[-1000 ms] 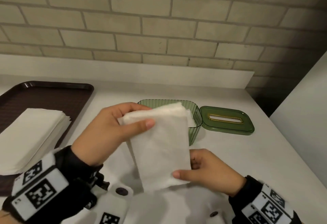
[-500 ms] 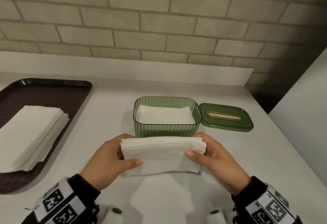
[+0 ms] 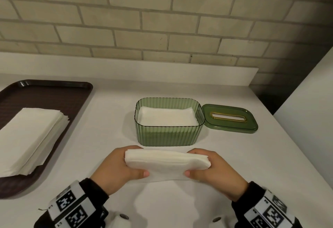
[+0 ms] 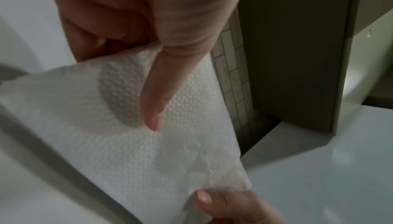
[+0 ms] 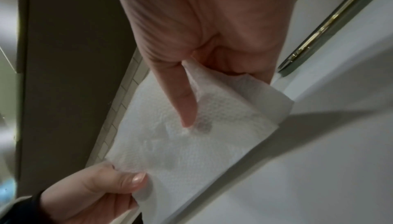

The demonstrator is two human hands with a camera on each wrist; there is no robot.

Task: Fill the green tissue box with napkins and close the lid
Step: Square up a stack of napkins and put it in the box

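napkin stack [image 3: 167, 163] white, embossed, lower ctr | left hand [image 3: 117, 170] + right hand [image 3: 214, 172] pinch its ends | green tissue box [image 3: 169, 136] ribbed, part-filled, ctr | lid [image 3: 229, 118] off, beside

tray [image 3: 86, 91] cropped left, fingers behind napkins [image 3: 167, 163]

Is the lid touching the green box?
Cannot tell. In the head view the lid lies right against the green box, but no gap or contact shows plainly.
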